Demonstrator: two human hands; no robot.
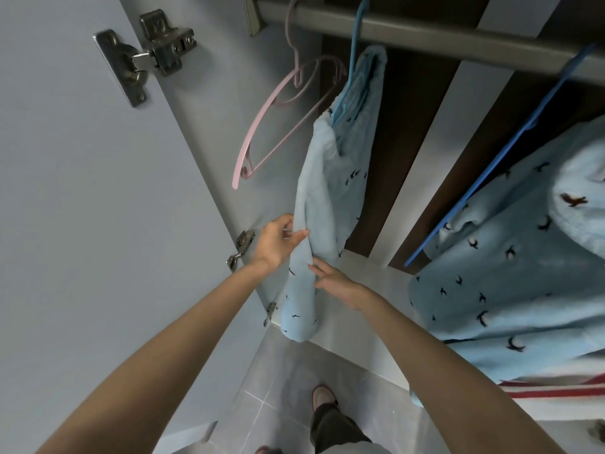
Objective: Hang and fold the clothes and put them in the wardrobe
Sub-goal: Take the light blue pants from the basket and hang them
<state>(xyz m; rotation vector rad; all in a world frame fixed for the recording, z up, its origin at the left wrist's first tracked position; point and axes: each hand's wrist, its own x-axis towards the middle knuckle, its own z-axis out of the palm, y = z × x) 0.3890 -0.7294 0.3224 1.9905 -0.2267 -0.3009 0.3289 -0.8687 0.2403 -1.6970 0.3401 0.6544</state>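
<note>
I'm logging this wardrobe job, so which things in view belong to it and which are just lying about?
Job: garment on the teal hanger, pinched by the left hand, touched by the right hand; rail; top on the blue hanger; empty pink hanger.
Lying about: door hinge; floor; shoe.

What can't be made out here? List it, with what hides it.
All in the head view:
1. the teal hanger: lower part wrapped inside the hanging blue garment.
2. the second blue garment: cut off by the right edge.
3. the striped cloth: mostly under that garment.
</note>
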